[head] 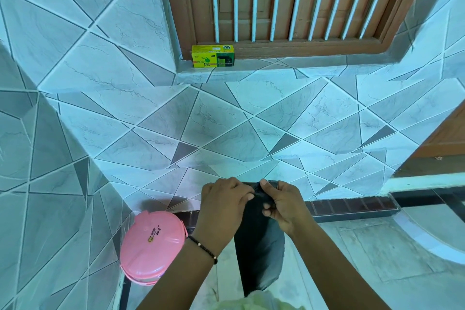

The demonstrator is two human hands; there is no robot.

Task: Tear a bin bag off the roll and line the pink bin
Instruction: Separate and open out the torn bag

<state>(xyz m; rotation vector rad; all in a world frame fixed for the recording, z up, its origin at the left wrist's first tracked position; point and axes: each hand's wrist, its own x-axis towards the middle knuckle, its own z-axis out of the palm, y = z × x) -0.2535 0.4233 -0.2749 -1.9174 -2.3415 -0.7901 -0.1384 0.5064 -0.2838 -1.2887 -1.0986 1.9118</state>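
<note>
A black bin bag (259,246) hangs down in front of me, held at its top edge by both hands. My left hand (221,206) pinches the top from the left, and my right hand (281,206) grips it from the right, thumbs close together. The pink bin (151,246) stands on the floor in the wall corner to the lower left of my hands, its lid shut. A green and yellow box of bin bags (213,55) sits on the tiled window ledge above.
Tiled walls (226,121) close in ahead and on the left. A brown barred window (289,2) is above the ledge. A dark brick strip (352,205) runs along the wall base, with pale floor to the right.
</note>
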